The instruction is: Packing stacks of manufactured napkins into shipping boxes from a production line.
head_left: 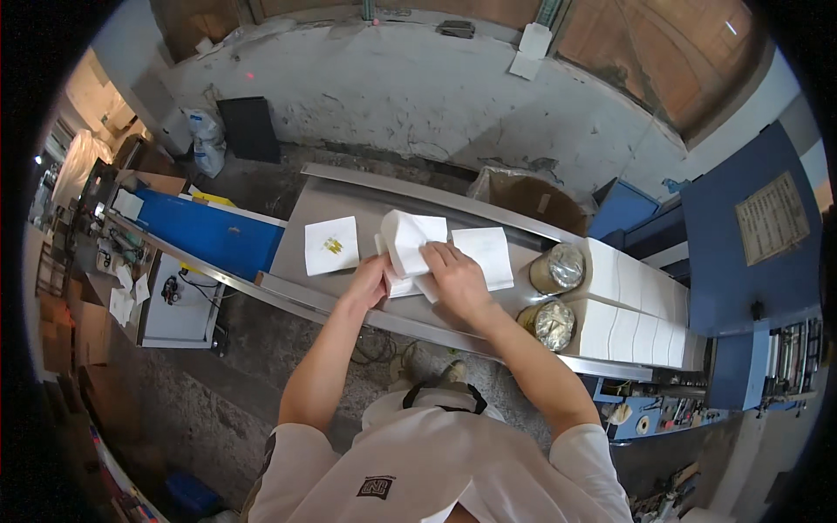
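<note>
A small stack of white paper napkins (pixel 417 234) is between my hands over the metal table, its top sheets lifted and curled. My left hand (pixel 371 279) grips the stack's left edge, the fingers partly hidden by the paper. On the right side my right hand (pixel 459 277) is closed on the napkins, fingertips on top and thumb out of sight. A flat square napkin with a gold print (pixel 331 247) lies left of my hands. Another pile of white napkins (pixel 485 256) rests just beyond my right hand.
Two round wrapped weights (pixel 557 268) (pixel 547 325) stand against two long rows of upright white napkins (pixel 632 301) on the table (pixel 301 213). A blue machine (pixel 741 235) adjoins at right. A lined carton (pixel 536 199) stands behind, and a blue panel (pixel 199 228) lies left.
</note>
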The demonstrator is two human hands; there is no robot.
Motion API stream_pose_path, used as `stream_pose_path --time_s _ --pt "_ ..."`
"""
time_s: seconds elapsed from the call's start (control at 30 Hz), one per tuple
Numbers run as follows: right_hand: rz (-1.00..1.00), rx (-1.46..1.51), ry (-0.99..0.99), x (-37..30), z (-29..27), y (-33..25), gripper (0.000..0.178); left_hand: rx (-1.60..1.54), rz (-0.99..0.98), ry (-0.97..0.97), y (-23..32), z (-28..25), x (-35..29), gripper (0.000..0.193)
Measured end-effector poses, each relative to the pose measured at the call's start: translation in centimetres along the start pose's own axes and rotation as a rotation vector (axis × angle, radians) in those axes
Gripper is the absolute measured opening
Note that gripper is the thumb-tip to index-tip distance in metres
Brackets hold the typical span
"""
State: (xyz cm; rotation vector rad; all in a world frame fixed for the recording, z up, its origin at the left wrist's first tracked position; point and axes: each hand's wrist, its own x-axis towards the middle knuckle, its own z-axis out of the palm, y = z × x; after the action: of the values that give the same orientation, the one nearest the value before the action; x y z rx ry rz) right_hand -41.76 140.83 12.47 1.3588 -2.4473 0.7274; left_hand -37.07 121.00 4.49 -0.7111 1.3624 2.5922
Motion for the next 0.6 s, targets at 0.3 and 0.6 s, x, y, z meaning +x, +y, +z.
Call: stream_pose_path --time_s 0.3,0.6 --pt "0.028 0.021 0.037 -1.3 -0.1 -2.2 0.046 0.28 0.022 0.076 2.1 3.0 -2.4 0.077" --pt "0.908 -0.019 -0.221 -2.5 -2.1 11.3 0.084 0.036 0.21 0.098 4.9 2.4 -4.3 0.061"
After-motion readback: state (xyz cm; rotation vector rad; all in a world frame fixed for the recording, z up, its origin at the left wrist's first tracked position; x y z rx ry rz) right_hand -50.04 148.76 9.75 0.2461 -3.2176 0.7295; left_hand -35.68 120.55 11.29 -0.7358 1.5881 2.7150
